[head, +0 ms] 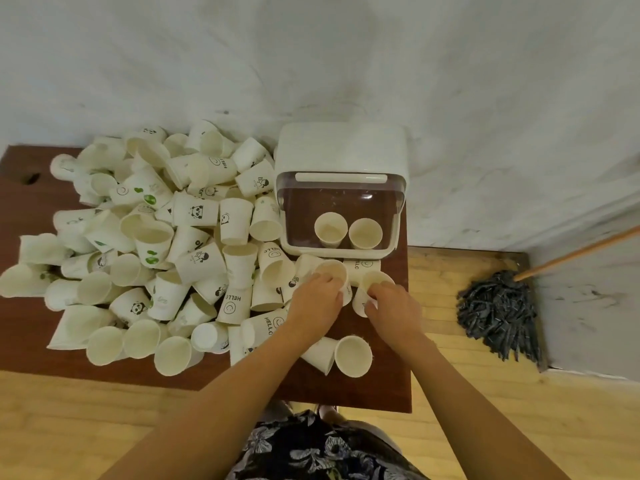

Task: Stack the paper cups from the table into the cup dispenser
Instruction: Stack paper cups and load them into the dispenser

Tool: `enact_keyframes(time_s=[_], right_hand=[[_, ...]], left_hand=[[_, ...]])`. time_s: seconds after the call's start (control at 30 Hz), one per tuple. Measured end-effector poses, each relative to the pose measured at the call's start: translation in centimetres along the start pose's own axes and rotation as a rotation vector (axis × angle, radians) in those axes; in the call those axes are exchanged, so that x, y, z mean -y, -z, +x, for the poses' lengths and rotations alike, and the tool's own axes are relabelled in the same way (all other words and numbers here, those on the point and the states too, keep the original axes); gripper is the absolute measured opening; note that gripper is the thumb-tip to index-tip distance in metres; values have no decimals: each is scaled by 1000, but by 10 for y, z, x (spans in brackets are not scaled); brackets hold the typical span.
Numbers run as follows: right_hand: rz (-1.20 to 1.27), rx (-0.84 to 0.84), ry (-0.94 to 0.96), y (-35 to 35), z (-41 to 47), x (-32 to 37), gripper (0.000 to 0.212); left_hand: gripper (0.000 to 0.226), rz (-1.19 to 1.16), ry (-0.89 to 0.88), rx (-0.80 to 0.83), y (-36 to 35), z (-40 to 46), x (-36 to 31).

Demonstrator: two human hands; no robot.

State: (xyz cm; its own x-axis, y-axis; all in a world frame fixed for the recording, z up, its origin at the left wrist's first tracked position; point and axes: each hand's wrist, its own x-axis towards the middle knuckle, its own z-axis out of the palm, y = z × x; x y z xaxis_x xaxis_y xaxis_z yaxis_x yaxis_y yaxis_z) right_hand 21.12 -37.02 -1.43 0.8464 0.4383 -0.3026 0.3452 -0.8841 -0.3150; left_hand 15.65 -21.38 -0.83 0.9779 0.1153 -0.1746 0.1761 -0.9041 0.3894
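Brown table (20, 209) edge beside dispenser (341, 188).

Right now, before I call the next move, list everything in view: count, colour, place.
cup dispenser: one, white with clear front, table's far right.
cups in dispenser: two, white, upright, side by side.
loose paper cups: large heap, white with prints, across the table.
table: one, dark brown, against the wall.
mop: one, grey head, wooden handle, floor at right.
left hand: grips a cup.
right hand: grips another cup.
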Motion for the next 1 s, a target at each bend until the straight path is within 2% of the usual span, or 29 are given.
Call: enact_keyframes(time_s=[0.2,0.4,0.73,1.0], right_hand=[[98,-236,39,43,12,21,13],[241,-383,27,66,39,36,19],[167,-301,-58,42,73,30,21],[70,-170,-85,26,87,27,24]], left_hand=[[23,-47,-51,-208,40,14,-2],[23,-58,-45,-278,64,46,11],[24,-37,-69,-179,60,86,33],[27,-7,-42,45,39,102,47]])
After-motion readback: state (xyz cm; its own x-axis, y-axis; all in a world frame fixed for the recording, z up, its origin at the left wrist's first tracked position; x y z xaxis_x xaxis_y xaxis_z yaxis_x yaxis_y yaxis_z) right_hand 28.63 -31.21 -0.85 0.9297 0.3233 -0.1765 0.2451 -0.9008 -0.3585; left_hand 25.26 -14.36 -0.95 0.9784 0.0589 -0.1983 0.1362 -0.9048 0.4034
